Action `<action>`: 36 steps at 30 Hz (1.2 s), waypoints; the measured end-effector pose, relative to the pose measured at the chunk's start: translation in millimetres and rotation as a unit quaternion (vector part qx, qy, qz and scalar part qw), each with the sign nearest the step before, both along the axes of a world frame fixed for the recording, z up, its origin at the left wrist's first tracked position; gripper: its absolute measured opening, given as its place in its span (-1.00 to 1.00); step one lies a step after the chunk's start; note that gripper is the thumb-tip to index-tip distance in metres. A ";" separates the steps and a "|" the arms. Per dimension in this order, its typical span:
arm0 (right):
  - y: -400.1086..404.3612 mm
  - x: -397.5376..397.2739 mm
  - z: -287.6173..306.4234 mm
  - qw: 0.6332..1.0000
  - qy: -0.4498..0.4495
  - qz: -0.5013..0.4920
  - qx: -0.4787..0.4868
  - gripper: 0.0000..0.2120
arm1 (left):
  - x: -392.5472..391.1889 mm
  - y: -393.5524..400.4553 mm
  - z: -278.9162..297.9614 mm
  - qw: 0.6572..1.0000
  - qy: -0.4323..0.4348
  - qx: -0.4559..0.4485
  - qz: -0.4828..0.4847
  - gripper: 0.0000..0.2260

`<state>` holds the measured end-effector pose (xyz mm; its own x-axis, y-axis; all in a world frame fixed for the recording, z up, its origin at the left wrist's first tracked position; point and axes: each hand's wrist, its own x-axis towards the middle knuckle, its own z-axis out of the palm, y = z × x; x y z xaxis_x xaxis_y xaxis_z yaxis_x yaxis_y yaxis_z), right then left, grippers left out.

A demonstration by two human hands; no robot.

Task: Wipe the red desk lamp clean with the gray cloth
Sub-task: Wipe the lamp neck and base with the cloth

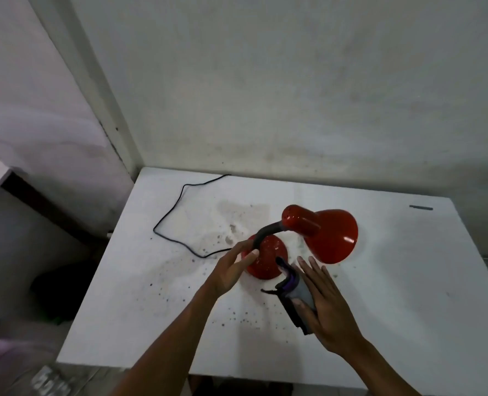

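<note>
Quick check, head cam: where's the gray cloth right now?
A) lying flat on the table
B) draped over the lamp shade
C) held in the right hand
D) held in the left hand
C: the gray cloth sits against the palm of the right hand, just in front of the red desk lamp, while the left hand is at the lamp's base without any cloth.
</note>
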<state>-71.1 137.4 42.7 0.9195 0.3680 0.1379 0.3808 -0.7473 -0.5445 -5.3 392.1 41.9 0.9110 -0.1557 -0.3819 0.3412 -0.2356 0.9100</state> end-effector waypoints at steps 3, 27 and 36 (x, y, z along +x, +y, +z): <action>4.9 1.4 -25.5 0.995 0.074 -0.048 0.056 -0.38 | -4.0 6.5 -17.9 0.998 0.022 0.046 -0.021 -0.35; 18.2 86.0 -153.4 0.992 -0.014 -0.021 -0.120 -0.14 | 38.2 13.6 -156.4 0.917 -0.250 0.309 -0.010 -0.48; 59.1 90.5 -163.4 0.986 -0.066 -0.058 -0.142 0.00 | 39.6 15.1 -168.5 0.896 -0.297 0.331 0.005 -0.44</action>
